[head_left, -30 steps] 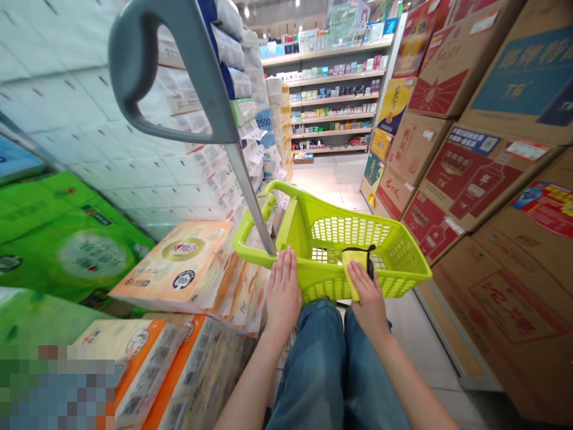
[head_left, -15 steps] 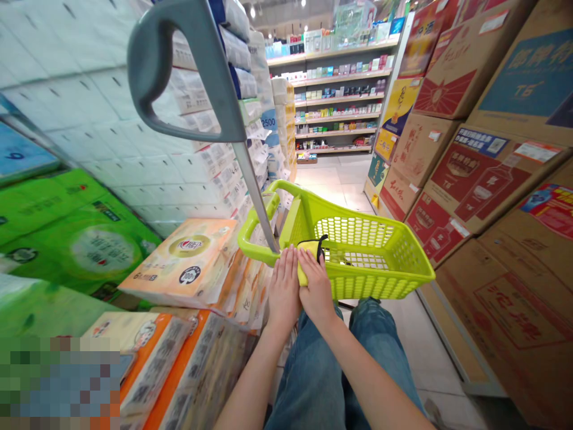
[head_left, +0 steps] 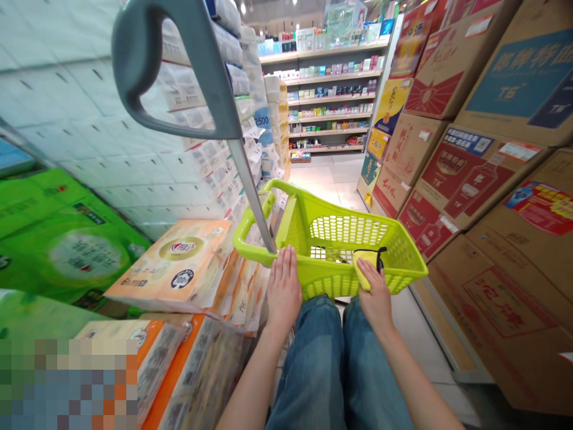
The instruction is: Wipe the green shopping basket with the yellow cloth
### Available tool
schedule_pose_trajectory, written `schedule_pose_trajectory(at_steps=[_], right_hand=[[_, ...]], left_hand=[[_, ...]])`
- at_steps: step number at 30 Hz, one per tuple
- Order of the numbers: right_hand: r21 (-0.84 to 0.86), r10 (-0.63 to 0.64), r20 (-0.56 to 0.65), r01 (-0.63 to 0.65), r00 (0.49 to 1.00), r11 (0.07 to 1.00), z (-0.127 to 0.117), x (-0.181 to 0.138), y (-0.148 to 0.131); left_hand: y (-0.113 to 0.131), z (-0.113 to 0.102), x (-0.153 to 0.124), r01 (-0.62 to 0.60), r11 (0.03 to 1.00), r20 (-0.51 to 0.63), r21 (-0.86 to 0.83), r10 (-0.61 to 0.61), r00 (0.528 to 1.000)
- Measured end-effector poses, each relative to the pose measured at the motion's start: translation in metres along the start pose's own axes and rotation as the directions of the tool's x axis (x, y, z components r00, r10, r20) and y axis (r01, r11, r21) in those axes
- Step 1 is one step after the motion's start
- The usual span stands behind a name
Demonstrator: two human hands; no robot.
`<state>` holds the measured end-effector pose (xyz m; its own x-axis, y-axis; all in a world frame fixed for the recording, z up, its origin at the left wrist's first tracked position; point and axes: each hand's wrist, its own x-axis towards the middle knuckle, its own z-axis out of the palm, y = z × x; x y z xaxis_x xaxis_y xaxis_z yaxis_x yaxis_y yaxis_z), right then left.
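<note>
A lime-green plastic shopping basket (head_left: 331, 278) with perforated walls stands across my knees, its long grey pull handle (head_left: 226, 89) extended up on the left. My left hand (head_left: 285, 286) lies against the near rim beside the foot of that handle, fingers stretched out and close together. With my right hand (head_left: 375, 292) I press a yellow cloth (head_left: 363, 279) with black edging over the near rim, farther right. The cloth drapes over the rim, its black edge inside the basket. My right fingertips are partly hidden by the cloth and rim.
Packs of tissue with orange wrapping (head_left: 179, 257) are stacked close on the left, near green packs (head_left: 85, 239) and a tall white stack (head_left: 89, 119). Cardboard cartons (head_left: 483, 179) line the right side. Shelves of small goods (head_left: 331, 89) stand beyond the tiled floor.
My right hand has slid the yellow cloth right along the near rim, away from my left hand. My left hand stays near the handle's foot. The view has shifted slightly.
</note>
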<state>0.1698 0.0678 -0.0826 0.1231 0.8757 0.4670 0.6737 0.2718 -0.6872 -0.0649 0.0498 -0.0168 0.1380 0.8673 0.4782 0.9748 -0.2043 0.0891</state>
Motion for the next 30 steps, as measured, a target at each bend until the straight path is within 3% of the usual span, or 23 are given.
schedule_pose_trajectory(at_steps=[2, 5, 8, 11, 14, 18, 21, 23, 25, 30], right_hand=[[0.048, -0.005, 0.021, 0.004, 1.0, 0.999, 0.022, 0.006, -0.034], [0.182, -0.137, 0.142, 0.11, 0.98, 0.977, 0.055, 0.015, -0.094], [0.231, -0.21, 0.196, 0.163, 0.958, 0.959, 0.07, 0.02, -0.128], [0.152, -0.264, 0.223, 0.234, 0.938, 0.96, 0.062, 0.02, -0.119], [-0.017, -0.252, 0.244, 0.264, 0.936, 0.964, 0.038, 0.017, -0.081], [-0.212, -0.174, 0.194, 0.214, 0.965, 0.953, 0.002, 0.006, -0.022], [-0.272, -0.111, 0.106, 0.136, 0.988, 0.953, -0.007, -0.002, -0.007], [-0.274, -0.052, 0.081, 0.072, 0.995, 0.959, 0.003, -0.003, -0.021], [-0.237, -0.017, 0.113, 0.044, 0.993, 0.971, 0.022, -0.001, -0.054], [-0.026, -0.181, 0.266, 0.195, 0.947, 0.981, 0.061, 0.009, -0.135]], left_hand=[[-0.001, 0.0, 0.0, -0.006, 1.0, -0.005, -0.001, 0.006, 1.0], [-0.002, 0.001, 0.001, -0.017, 1.0, -0.024, 0.003, 0.017, 1.0], [-0.003, 0.001, 0.001, -0.016, 1.0, -0.04, 0.024, 0.017, 0.999], [-0.002, 0.0, 0.001, -0.012, 0.999, -0.031, 0.033, 0.013, 0.999], [-0.001, 0.0, 0.0, -0.007, 1.0, -0.016, 0.018, 0.007, 1.0], [0.0, 0.0, 0.0, 0.0, 1.0, -0.007, -0.003, 0.0, 1.0], [0.0, 0.001, 0.0, -0.008, 1.0, -0.008, -0.016, 0.008, 1.0], [-0.001, 0.001, 0.0, -0.013, 1.0, -0.012, -0.024, 0.012, 1.0], [-0.002, 0.003, 0.001, -0.013, 1.0, -0.019, -0.022, 0.012, 1.0], [-0.007, 0.005, 0.001, -0.021, 1.0, -0.041, 0.002, 0.021, 0.999]])
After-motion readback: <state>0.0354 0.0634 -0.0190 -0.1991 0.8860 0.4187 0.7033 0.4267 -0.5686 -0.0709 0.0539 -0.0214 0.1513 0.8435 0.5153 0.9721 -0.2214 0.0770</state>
